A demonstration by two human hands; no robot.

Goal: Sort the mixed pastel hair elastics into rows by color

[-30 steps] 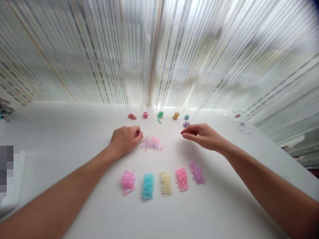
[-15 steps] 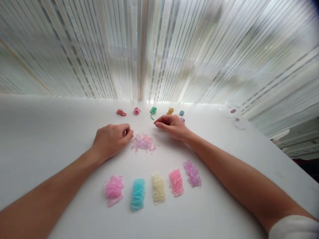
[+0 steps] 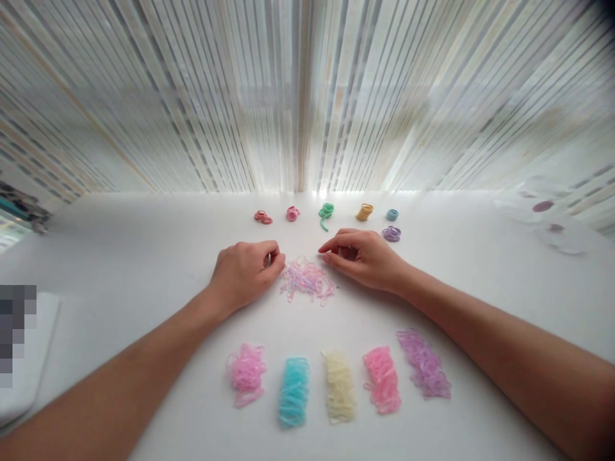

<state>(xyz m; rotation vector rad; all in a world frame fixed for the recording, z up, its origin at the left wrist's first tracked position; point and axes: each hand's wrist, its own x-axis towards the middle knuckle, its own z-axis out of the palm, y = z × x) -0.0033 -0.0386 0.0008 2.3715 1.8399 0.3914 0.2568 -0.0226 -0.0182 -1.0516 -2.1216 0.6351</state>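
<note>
A loose pile of pastel rubber bands [image 3: 307,280] lies in the middle of the white table. At its left edge rests my left hand [image 3: 247,272], fingers curled and thumb pressed against the index finger; what they hold, if anything, is hidden. My right hand [image 3: 368,259] hovers over the pile's upper right side, thumb and index fingertips slightly apart with nothing visible between them. Nearer me are neat bundles of rubber bands in a row: pink [image 3: 248,374], turquoise [image 3: 294,392], cream [image 3: 339,387], bright pink [image 3: 382,380] and lilac [image 3: 423,363].
Along the back lie small coils: red [image 3: 262,218], pink [image 3: 293,213], green [image 3: 326,211], yellow [image 3: 364,212], blue [image 3: 393,214] and purple [image 3: 392,234]. Clear plastic items [image 3: 542,206] sit at far right. A striped string curtain [image 3: 298,96] hangs behind the table.
My right hand has moved left from beside the purple coil to the pile of bands. My left hand has stayed by the pile. The camera view has shifted.
</note>
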